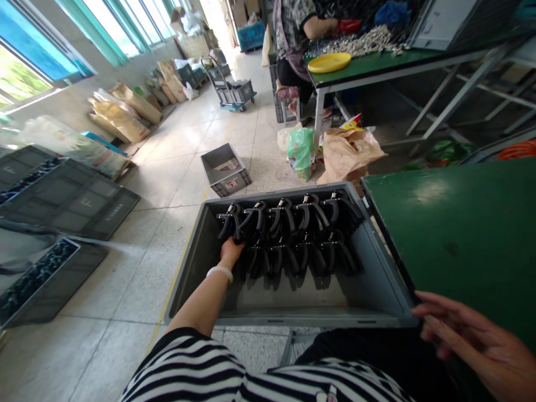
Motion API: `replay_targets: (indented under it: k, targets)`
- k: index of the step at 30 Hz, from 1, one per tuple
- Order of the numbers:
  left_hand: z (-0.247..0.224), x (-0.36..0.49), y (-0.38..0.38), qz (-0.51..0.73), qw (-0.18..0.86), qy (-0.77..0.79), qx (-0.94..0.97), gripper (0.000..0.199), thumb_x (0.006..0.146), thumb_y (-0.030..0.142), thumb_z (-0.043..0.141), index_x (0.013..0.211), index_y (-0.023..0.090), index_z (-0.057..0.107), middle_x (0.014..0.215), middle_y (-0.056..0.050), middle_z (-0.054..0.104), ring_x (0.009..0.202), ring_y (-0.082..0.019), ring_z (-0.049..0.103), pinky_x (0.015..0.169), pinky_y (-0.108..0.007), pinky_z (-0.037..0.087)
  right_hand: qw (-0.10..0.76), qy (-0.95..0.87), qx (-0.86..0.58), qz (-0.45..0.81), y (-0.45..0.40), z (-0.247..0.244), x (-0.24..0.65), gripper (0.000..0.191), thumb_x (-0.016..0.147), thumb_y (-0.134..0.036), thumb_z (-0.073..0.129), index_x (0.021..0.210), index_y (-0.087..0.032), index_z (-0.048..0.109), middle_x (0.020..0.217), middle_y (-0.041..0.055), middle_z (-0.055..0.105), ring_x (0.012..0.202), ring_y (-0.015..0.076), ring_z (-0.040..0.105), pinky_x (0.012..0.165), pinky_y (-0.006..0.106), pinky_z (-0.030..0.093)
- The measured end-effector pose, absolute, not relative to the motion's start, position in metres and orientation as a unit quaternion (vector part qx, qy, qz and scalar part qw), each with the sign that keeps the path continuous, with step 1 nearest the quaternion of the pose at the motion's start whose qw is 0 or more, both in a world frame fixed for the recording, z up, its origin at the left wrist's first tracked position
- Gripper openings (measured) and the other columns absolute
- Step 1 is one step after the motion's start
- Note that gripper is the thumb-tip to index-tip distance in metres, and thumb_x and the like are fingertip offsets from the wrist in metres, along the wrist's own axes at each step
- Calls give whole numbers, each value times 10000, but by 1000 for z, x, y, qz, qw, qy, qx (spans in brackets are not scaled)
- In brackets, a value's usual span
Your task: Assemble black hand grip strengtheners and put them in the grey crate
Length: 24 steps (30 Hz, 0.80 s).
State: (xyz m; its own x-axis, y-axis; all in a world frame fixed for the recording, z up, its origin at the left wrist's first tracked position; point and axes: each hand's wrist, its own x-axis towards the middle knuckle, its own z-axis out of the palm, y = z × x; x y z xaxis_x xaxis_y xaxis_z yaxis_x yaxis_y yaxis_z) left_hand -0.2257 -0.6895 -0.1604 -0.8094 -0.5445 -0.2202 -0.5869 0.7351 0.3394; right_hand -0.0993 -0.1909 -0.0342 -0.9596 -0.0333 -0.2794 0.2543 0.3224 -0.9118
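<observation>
Two rows of black plastic spring grips (288,215), grey plastic crate (188,273)!
Left hand (230,251) on one, hold unclear; right hand (469,335) open; light, take the handles (312,209).

The bare left forearm (196,301) stretches forward and down from a black-and-white striped sleeve (180,368), with a smooth white bangle (220,273) circling its wrist. The left hand (230,251) bends downward, its fingertips hidden from view. The right hand (469,340) sits low at the edge of view, back upward, fingers loosely spread and gently curved.
</observation>
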Motion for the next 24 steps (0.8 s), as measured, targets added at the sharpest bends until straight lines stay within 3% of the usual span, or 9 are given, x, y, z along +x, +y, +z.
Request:
replay_targets:
  k: [5, 10, 13, 17, 24]
  targets:
    - [-133, -204, -699, 186, 32, 933, -305, 396, 673, 530, 581, 849, 177, 616, 819, -59, 660, 778, -217, 614, 673, -299, 452, 121, 795, 70, -590, -188, -42, -98, 423, 686, -458, 621, 1066, -279, 570, 924, 62, 653, 640, 207, 614, 464, 276, 530]
    - [-119, -194, -718, 70, -109, 945, -301, 463, 748, 496, 514, 1087, 182, 536, 1073, -99, 568, 1007, -234, 530, 829, -329, 426, 145, 785, 79, -597, -182, -50, -96, 453, 691, -435, 628, 1109, -279, 548, 937, 51, 650, 662, 207, 613, 500, 287, 536]
    - [-117, -206, -726, 37, -57, 974, -218, 443, 768, 428, 518, 1145, 196, 519, 1147, -97, 533, 1043, -234, 509, 875, -318, 407, 149, 784, 69, -598, -180, -52, -96, 455, 708, -429, 615, 1127, -269, 539, 962, 56, 643, 674, 205, 612, 513, 290, 536]
    - [-115, -227, -721, -41, 19, 976, -213, 484, 720, 396, 573, 1163, 218, 497, 1181, -117, 506, 1018, -296, 511, 784, -371, 445, 139, 788, 67, -596, -181, -51, -96, 452, 707, -434, 613, 1119, -260, 545, 967, 62, 640, 683, 208, 615, 506, 288, 534]
    - [-114, -241, -709, -59, 32, 973, -222, 352, 750, 337, 527, 1047, 149, 518, 1042, -149, 548, 931, -294, 559, 717, -388, 467, 134, 789, 59, -597, -186, -43, -97, 422, 710, -443, 609, 1093, -276, 552, 936, 55, 648, 663, 201, 617, 499, 285, 536]
